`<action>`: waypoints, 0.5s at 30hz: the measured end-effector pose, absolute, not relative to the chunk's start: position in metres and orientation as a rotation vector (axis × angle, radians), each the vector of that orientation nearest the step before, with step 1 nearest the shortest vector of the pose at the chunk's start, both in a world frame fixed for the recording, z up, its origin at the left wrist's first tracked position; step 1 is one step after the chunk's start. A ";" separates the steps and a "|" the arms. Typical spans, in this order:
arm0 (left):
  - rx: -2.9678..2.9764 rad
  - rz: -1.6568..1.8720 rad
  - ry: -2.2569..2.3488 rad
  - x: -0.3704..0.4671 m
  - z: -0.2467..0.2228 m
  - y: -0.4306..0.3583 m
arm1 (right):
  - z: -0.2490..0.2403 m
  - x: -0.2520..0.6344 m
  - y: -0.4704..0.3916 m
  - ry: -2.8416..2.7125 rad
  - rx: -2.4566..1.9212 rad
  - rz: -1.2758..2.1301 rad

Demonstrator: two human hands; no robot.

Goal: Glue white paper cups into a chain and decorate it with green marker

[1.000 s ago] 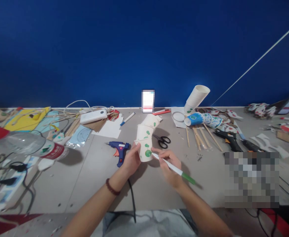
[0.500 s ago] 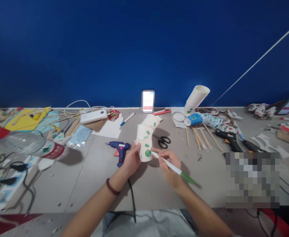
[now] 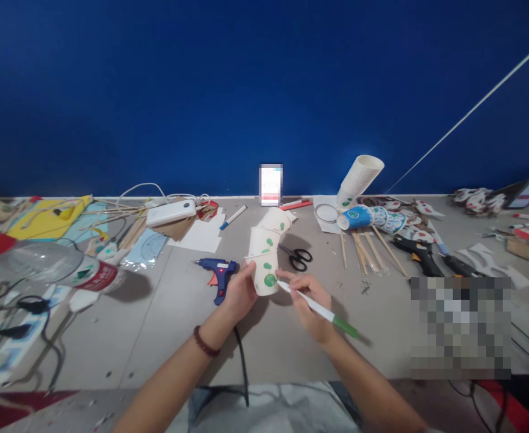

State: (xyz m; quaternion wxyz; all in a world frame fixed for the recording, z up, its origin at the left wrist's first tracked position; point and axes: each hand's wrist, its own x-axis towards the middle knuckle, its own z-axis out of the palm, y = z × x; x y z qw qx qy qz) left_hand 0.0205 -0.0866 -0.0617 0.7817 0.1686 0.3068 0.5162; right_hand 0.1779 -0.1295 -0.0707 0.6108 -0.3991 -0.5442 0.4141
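My left hand point(image 3: 242, 290) is wrapped round the lower end of a bent column of white paper cups point(image 3: 264, 246), joined one into another and marked with green spots. Between the fingers of my right hand point(image 3: 312, 304) is a white marker point(image 3: 321, 310) with a green end. Its tip points at the large green spot on the lowest cup, at or very near the surface; contact is too small to tell. A blue glue gun point(image 3: 219, 276) lies left of the cups, and black-handled scissors point(image 3: 299, 258) lie to their right.
A stack of white cups point(image 3: 361, 177) leans at the back right, near a blue patterned cup column point(image 3: 372, 219). Wooden sticks point(image 3: 368, 252) and a black glue gun point(image 3: 420, 255) lie right. A plastic bottle point(image 3: 65, 264) and power strip point(image 3: 24, 343) occupy the left.
The marker's tip has shifted slightly right and down, away from the middle of the large green spot. My left hand and the cup column have barely moved.
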 end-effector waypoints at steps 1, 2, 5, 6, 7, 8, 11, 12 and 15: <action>0.365 1.114 0.664 0.020 -0.062 -0.087 | -0.071 0.178 -0.130 -1.259 -0.914 0.957; 0.366 1.114 0.667 0.020 -0.062 -0.087 | -0.071 0.178 -0.130 -1.262 -0.908 0.957; 0.371 1.112 0.672 0.020 -0.062 -0.087 | -0.070 0.178 -0.130 -1.279 -0.898 0.963; 0.372 1.114 0.670 0.020 -0.061 -0.087 | -0.069 0.178 -0.130 -1.282 -0.898 0.964; 0.373 1.116 0.666 0.020 -0.061 -0.087 | -0.068 0.178 -0.130 -1.282 -0.901 0.965; 0.374 1.119 0.660 0.020 -0.060 -0.087 | -0.067 0.177 -0.130 -1.278 -0.907 0.965; 0.375 1.114 0.643 0.020 -0.059 -0.087 | -0.064 0.177 -0.130 -1.268 -0.921 0.973; 0.374 1.112 0.642 0.020 -0.059 -0.087 | -0.064 0.177 -0.130 -1.267 -0.916 0.975; 0.369 1.107 0.646 0.020 -0.059 -0.087 | -0.065 0.177 -0.131 -1.267 -0.890 0.984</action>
